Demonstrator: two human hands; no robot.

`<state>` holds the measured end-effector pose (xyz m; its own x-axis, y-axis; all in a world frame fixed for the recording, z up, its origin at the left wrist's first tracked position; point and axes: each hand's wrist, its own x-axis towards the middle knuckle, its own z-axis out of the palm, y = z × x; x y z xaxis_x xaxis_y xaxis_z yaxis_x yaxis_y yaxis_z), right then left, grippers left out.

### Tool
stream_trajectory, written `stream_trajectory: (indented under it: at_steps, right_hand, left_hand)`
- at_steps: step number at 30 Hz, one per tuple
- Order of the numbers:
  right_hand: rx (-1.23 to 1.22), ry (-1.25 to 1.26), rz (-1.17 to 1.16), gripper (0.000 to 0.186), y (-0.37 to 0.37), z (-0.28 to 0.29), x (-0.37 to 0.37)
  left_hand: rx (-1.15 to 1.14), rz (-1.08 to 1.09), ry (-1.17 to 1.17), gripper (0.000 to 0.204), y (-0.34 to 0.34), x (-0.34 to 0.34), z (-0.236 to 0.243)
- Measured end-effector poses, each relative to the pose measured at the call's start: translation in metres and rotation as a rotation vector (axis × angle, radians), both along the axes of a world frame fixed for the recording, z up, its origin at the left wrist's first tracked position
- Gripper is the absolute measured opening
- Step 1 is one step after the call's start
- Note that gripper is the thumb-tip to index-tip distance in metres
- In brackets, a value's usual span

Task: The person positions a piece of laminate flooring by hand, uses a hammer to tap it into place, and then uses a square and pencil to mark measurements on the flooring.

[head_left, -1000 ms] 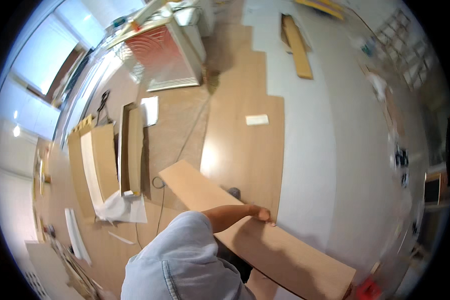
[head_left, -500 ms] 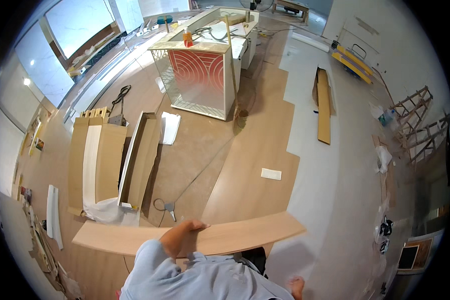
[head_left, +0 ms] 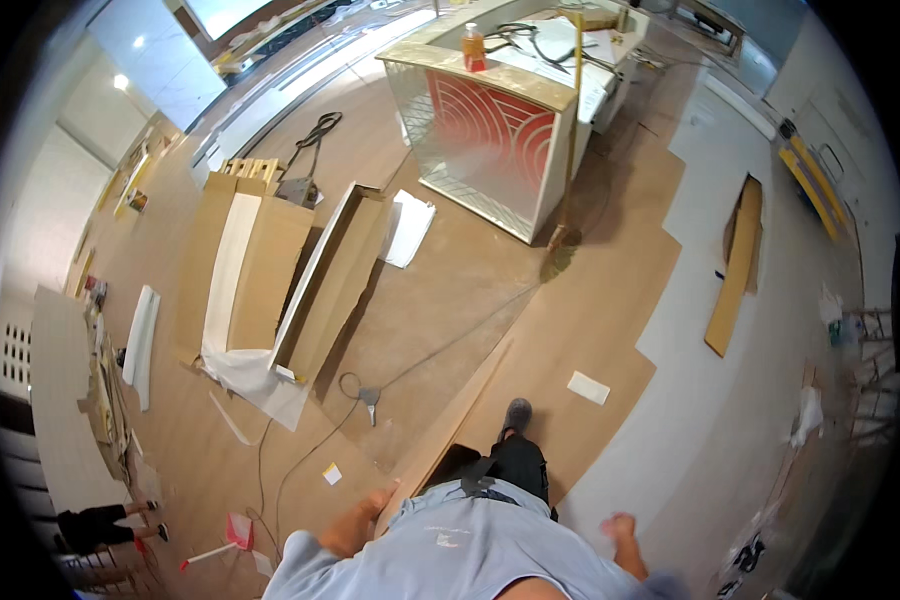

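My left hand [head_left: 378, 499] grips a long wood-look floor plank [head_left: 458, 428] at my left side. The plank is seen almost edge-on and points away from me; my body hides part of it. Out to my right, my right hand [head_left: 620, 526] hangs free with nothing visible in it, slightly blurred, its thumb apart from the fingers. Below me is the laid wood-look flooring [head_left: 610, 290], its stepped edge meeting grey underlay [head_left: 690, 400]. One dark shoe [head_left: 516, 415] of mine stands on the flooring.
Open cardboard boxes [head_left: 275, 270] of planks lie ahead left. A trowel-shaped tool [head_left: 370, 396] and a cable are on the floor nearby. A counter [head_left: 490, 150] with a broom [head_left: 570, 150] against it stands ahead. Another person's legs [head_left: 110, 525] show at lower left.
The plank has swung from lying crosswise before me to pointing ahead at my left side, still in my left hand. My view has turned left, and one foot now shows in front.
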<state>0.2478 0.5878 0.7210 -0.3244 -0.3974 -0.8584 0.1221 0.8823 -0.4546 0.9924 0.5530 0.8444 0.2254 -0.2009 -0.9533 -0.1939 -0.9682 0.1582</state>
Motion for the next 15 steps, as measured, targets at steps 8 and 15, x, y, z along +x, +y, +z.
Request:
stream_trajectory:
  at_steps: [8,15]
  right_hand:
    - [-0.443,0.396,0.273,0.020,-0.514,0.091,0.006]
    - [-0.555,0.234,0.668,0.028,-0.746,0.138,0.304]
  left_hand:
    - [0.072,0.765,0.101,0.103,-0.019,-0.019,-0.045]
    - [-0.042,0.720,-0.121,0.110,-0.138,0.030,-0.076]
